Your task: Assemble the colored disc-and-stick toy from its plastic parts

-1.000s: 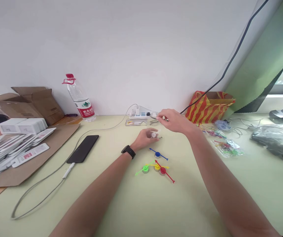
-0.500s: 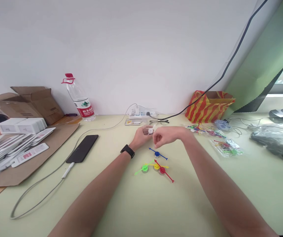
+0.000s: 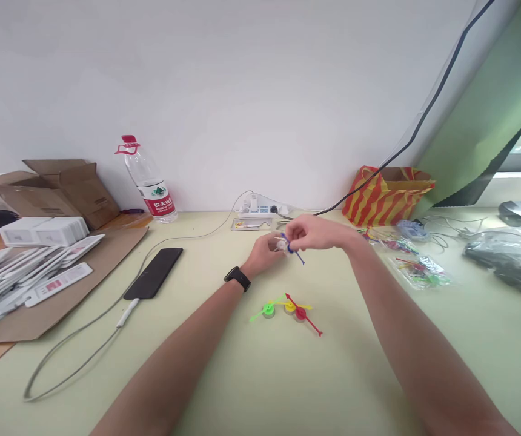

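My left hand point(image 3: 266, 253), a black watch on its wrist, is closed around a white spinner point(image 3: 281, 244). Right beside it, my right hand point(image 3: 306, 232) pinches a blue arrow spinner point(image 3: 291, 248), tilted so that one end points down to the right. The two spinners overlap in view, and I cannot tell whether they touch. Nearer to me on the table lie a green arrow spinner point(image 3: 268, 310), a yellow arrow spinner point(image 3: 289, 307) and a red arrow spinner point(image 3: 301, 313). The red arrow crosses over the yellow one.
A black phone point(image 3: 154, 272) on a charging cable lies left. Behind stand a water bottle point(image 3: 158, 197), a power strip point(image 3: 258, 209) and a clear case point(image 3: 251, 224). Bagged spinners point(image 3: 419, 271) and a striped bag point(image 3: 385, 197) are right. Cardboard point(image 3: 119, 248) holds white tags far left.
My right hand has picked the blue spinner up from the table and brought it against the white one. My left hand keeps the white spinner. The other three spinners stay put.
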A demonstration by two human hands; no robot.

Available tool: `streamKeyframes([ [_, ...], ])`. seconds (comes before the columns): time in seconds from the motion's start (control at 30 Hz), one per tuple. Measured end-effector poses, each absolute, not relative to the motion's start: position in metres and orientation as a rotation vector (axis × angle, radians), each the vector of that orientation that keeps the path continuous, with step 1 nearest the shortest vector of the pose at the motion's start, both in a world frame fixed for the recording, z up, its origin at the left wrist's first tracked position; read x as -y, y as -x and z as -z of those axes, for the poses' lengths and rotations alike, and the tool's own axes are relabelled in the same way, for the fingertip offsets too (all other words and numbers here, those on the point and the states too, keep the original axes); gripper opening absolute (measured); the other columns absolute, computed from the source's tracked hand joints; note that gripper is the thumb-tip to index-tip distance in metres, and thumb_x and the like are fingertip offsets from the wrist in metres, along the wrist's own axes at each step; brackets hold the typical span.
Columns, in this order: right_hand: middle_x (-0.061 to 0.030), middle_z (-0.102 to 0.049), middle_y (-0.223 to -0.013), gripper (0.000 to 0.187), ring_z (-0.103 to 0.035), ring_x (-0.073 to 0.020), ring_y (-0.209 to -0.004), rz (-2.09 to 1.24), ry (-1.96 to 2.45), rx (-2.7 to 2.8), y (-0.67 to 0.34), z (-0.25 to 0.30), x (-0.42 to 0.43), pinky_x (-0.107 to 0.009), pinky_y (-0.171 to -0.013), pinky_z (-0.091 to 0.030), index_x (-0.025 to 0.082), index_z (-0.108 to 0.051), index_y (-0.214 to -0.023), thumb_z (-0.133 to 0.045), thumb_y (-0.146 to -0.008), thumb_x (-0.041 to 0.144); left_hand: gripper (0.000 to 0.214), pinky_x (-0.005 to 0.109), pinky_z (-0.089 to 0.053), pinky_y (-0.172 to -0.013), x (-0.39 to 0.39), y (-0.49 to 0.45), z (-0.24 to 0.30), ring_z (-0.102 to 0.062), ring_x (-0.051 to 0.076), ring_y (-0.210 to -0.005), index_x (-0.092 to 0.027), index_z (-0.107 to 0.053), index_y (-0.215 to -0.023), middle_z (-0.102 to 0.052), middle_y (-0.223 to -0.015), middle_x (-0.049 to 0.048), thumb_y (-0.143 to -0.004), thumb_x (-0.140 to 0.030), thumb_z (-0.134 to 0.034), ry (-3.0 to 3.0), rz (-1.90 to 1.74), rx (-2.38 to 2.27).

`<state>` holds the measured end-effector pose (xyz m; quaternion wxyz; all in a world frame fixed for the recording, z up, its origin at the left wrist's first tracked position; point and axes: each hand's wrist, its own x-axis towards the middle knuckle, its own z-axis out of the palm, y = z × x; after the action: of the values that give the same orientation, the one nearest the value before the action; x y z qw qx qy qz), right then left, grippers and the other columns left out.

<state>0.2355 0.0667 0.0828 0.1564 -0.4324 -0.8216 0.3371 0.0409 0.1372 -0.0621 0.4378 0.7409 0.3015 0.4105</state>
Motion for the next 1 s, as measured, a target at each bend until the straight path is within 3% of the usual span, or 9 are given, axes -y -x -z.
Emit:
streamKeyframes([
  [0.23, -0.0029, -0.07, -0.086, 0.01, -0.06, -0.0159, -0.074, -0.414, 1.01, 1.802, -0.249, -0.098, -0.067, -0.029, -0.067, -0.046, 0.02, -0.064, -0.086, -0.069, -0.082, 0.027, 0.055, 0.032, -0.058, -0.081, -0.137, -0.043, 0.064, -0.072, 0.018, -0.083, -0.015, -0.071, -0.12, -0.077, -0.094, 0.0083, -0.072, -0.034, -0.09, -1.856, -0.993, -0.781],
  [0.43, -0.0021, -0.069, -0.082, 0.0, -0.057, -0.0171, -0.072, -0.11, 1.242, 1.992, -0.244, -0.087, -0.07, -0.03, -0.065, -0.039, 0.021, -0.063, -0.085, -0.063, -0.085, 0.021, 0.057, 0.032, -0.058, -0.08, -0.133, -0.042, 0.06, -0.072, 0.018, -0.082, -0.016, -0.07, -0.122, -0.077, -0.094, 0.0078, -0.073, -0.038, -0.09, -1.863, -0.958, -0.776],
  [0.53, -0.0049, -0.07, -0.092, 0.006, -0.058, -0.0192, -0.079, 0.005, 1.379, 2.106, -0.24, -0.084, -0.068, -0.031, -0.068, -0.037, 0.021, -0.065, -0.088, -0.06, -0.086, 0.017, 0.058, 0.033, -0.058, -0.082, -0.131, -0.042, 0.058, -0.072, 0.019, -0.084, -0.016, -0.069, -0.123, -0.077, -0.097, 0.0085, -0.074, -0.038, -0.089, -1.863, -0.946, -0.79],
  [0.7, -0.0073, -0.069, -0.111, 0.014, -0.059, -0.0189, -0.082, 0.003, 1.423, 2.16, -0.237, -0.083, -0.066, -0.031, -0.069, -0.038, 0.021, -0.069, -0.096, -0.057, -0.089, 0.017, 0.056, 0.033, -0.058, -0.08, -0.13, -0.043, 0.058, -0.073, 0.019, -0.083, -0.016, -0.069, -0.122, -0.077, -0.094, 0.0077, -0.074, -0.037, -0.089, -1.862, -0.954, -0.777],
  [0.83, -0.0069, -0.07, -0.097, 0.012, -0.058, -0.0196, -0.081, -0.083, 1.362, 2.133, -0.239, -0.087, -0.065, -0.032, -0.072, -0.04, 0.02, -0.069, -0.09, -0.057, -0.088, 0.021, 0.057, 0.031, -0.057, -0.077, -0.131, -0.043, 0.059, -0.072, 0.018, -0.079, -0.016, -0.069, -0.123, -0.078, -0.091, 0.0073, -0.074, -0.036, -0.088, -1.858, -0.949, -0.771],
  [1.0, -0.0037, -0.071, -0.086, 0.013, -0.06, -0.0177, -0.075, -0.391, 1.396, 2.277, -0.239, -0.096, -0.057, -0.029, -0.063, -0.04, 0.021, -0.067, -0.081, -0.06, -0.088, 0.028, 0.06, 0.035, -0.058, -0.082, -0.134, -0.041, 0.058, -0.075, 0.022, -0.087, -0.016, -0.068, -0.123, -0.079, -0.101, 0.0116, -0.072, -0.036, -0.091, -1.756, -0.993, -0.763],
])
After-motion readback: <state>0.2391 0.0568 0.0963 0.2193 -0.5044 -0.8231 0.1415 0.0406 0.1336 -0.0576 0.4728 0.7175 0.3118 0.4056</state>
